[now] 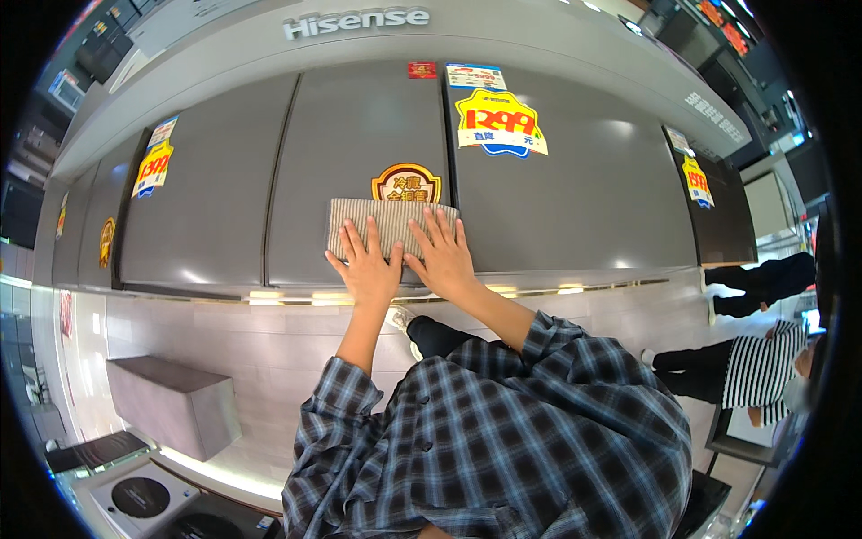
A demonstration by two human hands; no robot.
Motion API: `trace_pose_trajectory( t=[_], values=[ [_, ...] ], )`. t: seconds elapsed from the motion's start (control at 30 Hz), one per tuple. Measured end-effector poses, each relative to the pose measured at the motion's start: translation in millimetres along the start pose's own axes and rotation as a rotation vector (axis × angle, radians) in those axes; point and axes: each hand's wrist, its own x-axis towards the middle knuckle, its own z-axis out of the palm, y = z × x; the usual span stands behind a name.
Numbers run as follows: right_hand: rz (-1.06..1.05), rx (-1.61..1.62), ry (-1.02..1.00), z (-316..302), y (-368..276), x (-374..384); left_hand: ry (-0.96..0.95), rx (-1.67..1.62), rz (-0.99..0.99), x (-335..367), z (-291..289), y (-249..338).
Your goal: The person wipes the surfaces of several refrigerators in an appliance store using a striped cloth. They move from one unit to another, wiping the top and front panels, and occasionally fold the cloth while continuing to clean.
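A beige and brown striped cloth [392, 232] lies flat against the dark grey door [359, 126] of a refrigerator. On the cloth's left part rests my left hand [366, 269], its fingers spread and pointing away from me. My right hand [446, 262] lies flat on the right part, also with fingers apart. Both palms reach the cloth's near edge, and neither hand grips it. Just beyond the cloth, a brown and gold badge sticker [407, 181] shows, its lower part covered.
Grey refrigerator doors [566, 180] continue on both sides, with yellow and red price tags [501, 123] near their far edges. A grey bench [172, 404] stands behind on the left. At the right are two people, one in a striped top [759, 370].
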Motion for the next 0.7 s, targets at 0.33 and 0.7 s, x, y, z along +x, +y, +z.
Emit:
trace_pose_trajectory(
  t=[0.33,0.7],
  values=[
    [0.014,0.007,0.037,16.4,35.0,80.9,0.032,-0.013,0.147,85.4,16.3,-14.3],
    [0.074,-0.007,-0.021,32.4,64.5,165.2,-0.071,0.045,0.19,182.9,30.0,-14.6]
  ],
)
